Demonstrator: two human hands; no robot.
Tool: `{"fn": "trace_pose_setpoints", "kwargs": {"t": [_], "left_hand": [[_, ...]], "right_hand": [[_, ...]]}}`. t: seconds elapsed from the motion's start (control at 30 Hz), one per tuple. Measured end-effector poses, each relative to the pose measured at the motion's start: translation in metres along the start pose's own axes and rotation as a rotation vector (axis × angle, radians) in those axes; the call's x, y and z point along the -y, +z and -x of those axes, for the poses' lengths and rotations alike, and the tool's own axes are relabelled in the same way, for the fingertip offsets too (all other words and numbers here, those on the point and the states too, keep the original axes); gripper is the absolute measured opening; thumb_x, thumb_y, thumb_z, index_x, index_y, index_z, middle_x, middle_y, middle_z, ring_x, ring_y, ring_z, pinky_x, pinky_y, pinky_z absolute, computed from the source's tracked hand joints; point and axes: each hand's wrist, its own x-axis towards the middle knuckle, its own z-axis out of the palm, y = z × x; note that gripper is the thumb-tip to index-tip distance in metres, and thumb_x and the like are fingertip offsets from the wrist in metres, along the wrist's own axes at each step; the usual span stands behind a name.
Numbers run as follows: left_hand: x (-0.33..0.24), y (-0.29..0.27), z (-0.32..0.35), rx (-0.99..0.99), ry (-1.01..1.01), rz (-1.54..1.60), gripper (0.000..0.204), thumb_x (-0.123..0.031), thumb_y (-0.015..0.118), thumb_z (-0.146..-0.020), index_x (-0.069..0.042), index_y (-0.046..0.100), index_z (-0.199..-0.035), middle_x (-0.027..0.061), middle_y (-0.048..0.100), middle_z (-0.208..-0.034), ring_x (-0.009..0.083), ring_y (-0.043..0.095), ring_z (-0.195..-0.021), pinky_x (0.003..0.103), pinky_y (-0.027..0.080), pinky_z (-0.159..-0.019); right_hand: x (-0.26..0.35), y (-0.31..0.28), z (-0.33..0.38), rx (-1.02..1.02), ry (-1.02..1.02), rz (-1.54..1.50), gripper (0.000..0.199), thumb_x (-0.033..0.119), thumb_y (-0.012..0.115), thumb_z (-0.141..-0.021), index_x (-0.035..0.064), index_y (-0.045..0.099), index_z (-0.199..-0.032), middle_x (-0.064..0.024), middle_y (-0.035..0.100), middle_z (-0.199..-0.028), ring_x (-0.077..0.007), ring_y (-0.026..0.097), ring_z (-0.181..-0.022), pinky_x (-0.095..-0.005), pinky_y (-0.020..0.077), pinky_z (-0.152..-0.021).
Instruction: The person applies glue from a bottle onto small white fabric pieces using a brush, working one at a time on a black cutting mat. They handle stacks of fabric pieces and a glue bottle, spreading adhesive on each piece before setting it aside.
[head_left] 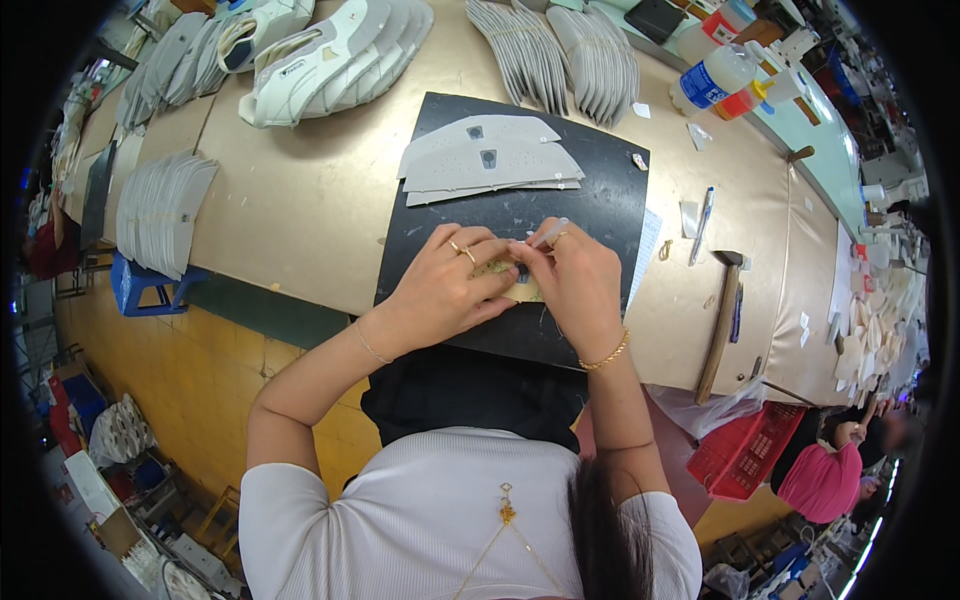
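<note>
Over the front part of a black mat (pixel 590 175), my two hands meet at a small pale yellowish piece (pixel 524 292) with a dark patch, which looks like a shoe part. My left hand (pixel 450 278) is closed on its left side, with curled fingers covering much of it. My right hand (pixel 580 278) pinches with thumb and forefinger at the piece's upper edge. A small whitish translucent strip (pixel 550 233) sticks up between the right fingers. Farther back on the mat lie overlapping light-grey shoe pieces (pixel 490 160) with small dark patches.
A hammer (pixel 718 330) and a pen (pixel 703 226) lie on the right. Bottles (pixel 715 78) stand at the back right. Banded grey stacks (pixel 600 65) and white shoe uppers (pixel 330 60) line the back. Another grey stack (pixel 165 215) is left, by a blue stool (pixel 150 288). A red crate (pixel 745 450) stands below right.
</note>
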Motion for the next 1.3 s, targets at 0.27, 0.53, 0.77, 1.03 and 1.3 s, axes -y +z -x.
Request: {"fn": "trace_pose_setpoints", "kwargs": {"t": [0.27,0.53,0.77,1.03,1.3], "left_hand": [[0.001,0.002,0.002,-0.003,-0.014,0.016,0.035,-0.022,0.086,-0.072,-0.008,0.074,-0.102,0.0095,0.066,-0.122,0.0283,0.061,-0.113,0.042,0.046,-0.097],[0.005,0.000,-0.001,0.041,-0.057,0.115,0.041,-0.023,0.087,-0.073,-0.009,0.073,-0.109,0.0085,0.066,-0.121,0.0279,0.060,-0.114,0.042,0.045,-0.100],[0.014,-0.008,-0.011,0.089,-0.252,0.404,0.044,-0.016,0.088,-0.073,-0.009,0.070,-0.112,0.0096,0.066,-0.122,0.0276,0.062,-0.115,0.038,0.048,-0.103],[0.059,-0.029,-0.040,-0.236,-0.204,0.051,0.044,-0.013,0.087,-0.075,-0.007,0.071,-0.116,0.0106,0.068,-0.126,0.0295,0.061,-0.120,0.039,0.047,-0.104],[0.011,-0.011,-0.003,-0.038,-0.072,0.126,0.036,-0.023,0.083,-0.080,-0.010,0.074,-0.113,0.0098,0.065,-0.128,0.0310,0.058,-0.119,0.043,0.044,-0.104]], "right_hand": [[0.004,0.002,0.009,-0.057,-0.044,0.027,0.015,0.017,0.075,-0.087,0.0079,0.064,-0.083,-0.0065,0.068,-0.081,-0.0282,0.067,-0.068,-0.0374,0.0515,-0.060],[0.000,0.007,0.008,-0.136,0.061,-0.004,0.018,0.018,0.077,-0.088,0.0059,0.067,-0.081,-0.0065,0.069,-0.078,-0.0242,0.067,-0.064,-0.0329,0.0517,-0.057],[-0.003,-0.034,0.024,-0.367,0.240,-0.561,0.016,0.008,0.075,-0.093,-0.0028,0.065,-0.085,-0.0085,0.072,-0.084,-0.0105,0.064,-0.071,-0.0259,0.0525,-0.065],[-0.019,-0.053,0.039,-0.509,0.162,-0.704,0.013,0.005,0.072,-0.096,-0.0014,0.062,-0.092,-0.0108,0.069,-0.096,-0.0139,0.066,-0.084,-0.0255,0.0528,-0.077],[-0.023,-0.045,0.043,-0.461,0.246,-0.714,0.015,0.006,0.071,-0.097,-0.0011,0.059,-0.101,-0.0067,0.065,-0.091,-0.0121,0.068,-0.079,-0.0232,0.0532,-0.073]]}}
